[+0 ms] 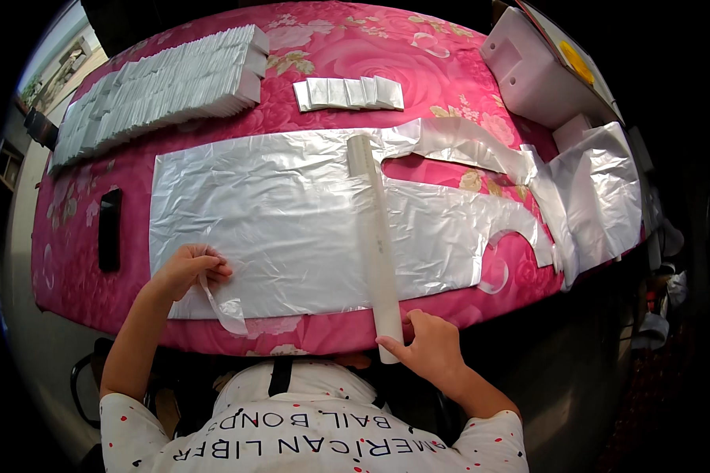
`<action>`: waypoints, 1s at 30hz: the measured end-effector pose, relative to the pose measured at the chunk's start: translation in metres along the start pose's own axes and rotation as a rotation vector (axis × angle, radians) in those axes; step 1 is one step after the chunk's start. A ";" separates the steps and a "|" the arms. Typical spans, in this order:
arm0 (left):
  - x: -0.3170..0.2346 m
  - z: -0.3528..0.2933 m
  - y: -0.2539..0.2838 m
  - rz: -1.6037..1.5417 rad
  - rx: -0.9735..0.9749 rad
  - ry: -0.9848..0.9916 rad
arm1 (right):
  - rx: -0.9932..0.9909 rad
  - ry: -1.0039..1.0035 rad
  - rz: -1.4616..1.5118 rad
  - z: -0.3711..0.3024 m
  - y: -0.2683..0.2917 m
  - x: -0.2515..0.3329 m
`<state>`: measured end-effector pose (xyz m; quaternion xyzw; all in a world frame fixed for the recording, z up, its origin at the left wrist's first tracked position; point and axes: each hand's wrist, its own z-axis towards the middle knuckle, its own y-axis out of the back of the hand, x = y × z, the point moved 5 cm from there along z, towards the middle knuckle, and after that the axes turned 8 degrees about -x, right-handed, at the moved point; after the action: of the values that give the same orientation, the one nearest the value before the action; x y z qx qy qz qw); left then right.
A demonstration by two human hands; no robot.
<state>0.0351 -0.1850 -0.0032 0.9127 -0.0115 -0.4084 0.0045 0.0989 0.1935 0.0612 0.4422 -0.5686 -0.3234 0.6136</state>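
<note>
A large, silvery-white plastic T-shirt bag lies flat across the table, its cut-out handles toward the right. Pinched in the fingers of my left hand is a thin plastic strip, dangling over the bag's near left edge. A long pale tube rests across the bag from far to near, its near end jutting past the table edge. My right hand is closed on that near end, thumb against its side. Whether other bags lie beneath the top one, I cannot tell.
Long rows of folded white packets fill the far left, with a short row of packets at far middle. A black phone lies at left. On the right are a white foam box and crumpled plastic. A pink floral tablecloth covers the table.
</note>
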 end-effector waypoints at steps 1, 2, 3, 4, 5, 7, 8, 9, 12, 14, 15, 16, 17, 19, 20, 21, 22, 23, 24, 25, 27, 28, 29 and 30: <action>-0.004 -0.004 0.012 0.013 0.006 0.021 | 0.124 -0.071 0.018 -0.002 -0.010 -0.005; -0.007 -0.006 0.023 0.102 -0.020 -0.006 | 0.248 -0.141 0.036 -0.005 -0.019 -0.009; -0.008 -0.008 0.034 0.186 -0.051 -0.037 | 0.230 -0.142 0.094 -0.006 -0.022 -0.010; -0.009 -0.010 0.040 0.270 -0.082 -0.066 | 0.213 -0.142 0.154 -0.006 -0.024 -0.010; -0.012 -0.011 0.046 0.431 -0.170 -0.080 | 0.196 -0.141 0.214 -0.006 -0.025 -0.009; -0.038 -0.022 0.040 0.899 -0.303 -0.241 | 0.223 -0.166 0.225 -0.005 -0.025 -0.007; -0.049 -0.027 0.030 1.134 -0.368 -0.323 | 0.235 -0.180 0.232 -0.004 -0.024 -0.008; -0.062 -0.034 0.014 1.245 -0.523 -0.660 | 0.239 -0.184 0.234 -0.004 -0.024 -0.008; -0.085 -0.050 -0.060 1.038 -0.474 -1.146 | 0.260 -0.199 0.245 -0.006 -0.024 -0.010; -0.079 -0.043 -0.111 0.811 -0.294 -1.192 | 0.271 -0.210 0.261 -0.008 -0.025 -0.011; -0.074 -0.040 -0.136 0.767 -0.239 -1.242 | 0.281 -0.204 0.250 -0.008 -0.025 -0.010; -0.067 -0.032 -0.157 0.710 -0.175 -1.249 | 0.291 -0.196 0.240 -0.009 -0.022 -0.008; -0.056 -0.019 -0.176 0.715 -0.162 -1.245 | 0.299 -0.195 0.223 -0.010 -0.022 -0.008; -0.046 -0.004 -0.207 0.743 -0.111 -1.235 | 0.314 -0.213 0.244 -0.013 -0.024 -0.011; -0.041 0.001 -0.216 0.741 -0.084 -1.230 | 0.320 -0.222 0.254 -0.014 -0.025 -0.012; -0.037 0.005 -0.221 0.793 -0.105 -1.234 | 0.309 -0.220 0.263 -0.015 -0.024 -0.011; -0.033 0.009 -0.224 0.845 -0.128 -1.235 | 0.368 -0.177 0.237 -0.013 -0.023 -0.013; -0.030 0.011 -0.227 0.897 -0.153 -1.234 | 0.429 -0.133 0.210 -0.009 -0.022 -0.015; -0.028 0.014 -0.230 0.947 -0.164 -1.216 | 0.488 -0.097 0.190 -0.006 -0.023 -0.017; -0.027 0.014 -0.230 1.004 -0.179 -1.196 | 0.485 -0.065 0.197 0.003 -0.021 -0.017; -0.026 0.014 -0.230 1.078 -0.202 -1.172 | 0.384 -0.085 0.277 0.031 -0.006 -0.012; -0.026 0.013 -0.230 1.094 -0.210 -1.171 | 0.291 -0.084 0.347 0.046 -0.001 -0.009; -0.026 0.012 -0.230 1.109 -0.219 -1.169 | 0.238 -0.074 0.398 0.065 -0.004 -0.011; -0.027 0.012 -0.231 1.121 -0.222 -1.179 | 0.180 -0.068 0.445 0.087 -0.010 -0.018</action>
<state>0.0123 0.0471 0.0045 0.4014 -0.4259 -0.7567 0.2914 0.0119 0.1903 0.0418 0.3476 -0.6990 -0.1429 0.6084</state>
